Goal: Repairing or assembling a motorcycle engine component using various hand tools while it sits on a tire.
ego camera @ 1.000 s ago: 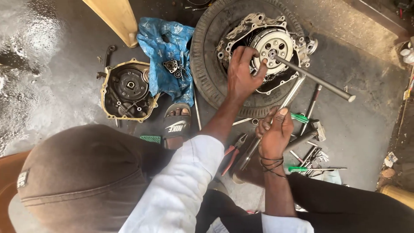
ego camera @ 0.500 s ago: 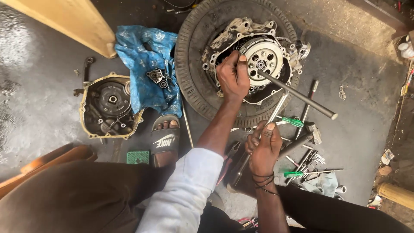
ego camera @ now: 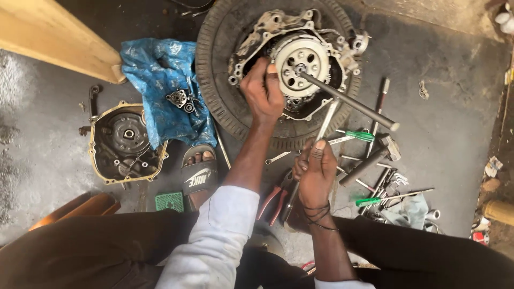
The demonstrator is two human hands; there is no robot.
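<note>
**wrench_fan:** So, nearest the camera, the right hand (ego camera: 316, 171) has its fingers wrapped around a long slim steel rod tool (ego camera: 313, 152), which runs up from near the knees toward the engine. Red-handled pliers (ego camera: 273, 200) lie on the floor just left of that wrist, and a foot in a black slide sandal (ego camera: 199, 176) sits beside the left forearm.

**gearhead22:** And the other hand?

**wrench_fan:** The left hand (ego camera: 262, 93) is further out, fingers curled down on the left edge of the round silver clutch plate with holes (ego camera: 301, 64). I can't tell if it's pinching anything small. That plate sits in the grey engine case (ego camera: 267, 27), which lies inside a black rubber tyre (ego camera: 219, 91) on the concrete floor (ego camera: 450, 139). A grey T-bar socket wrench (ego camera: 348, 100) is stuck in the plate's centre and slants down to the right.

**gearhead22:** Anything else around?

**wrench_fan:** Green-handled screwdrivers (ego camera: 360, 135) and loose spanners on the right, a crumpled blue plastic bag (ego camera: 160, 85) with small parts on the left, and a dark round engine cover with a tan gasket (ego camera: 126, 142) beside that.
</note>
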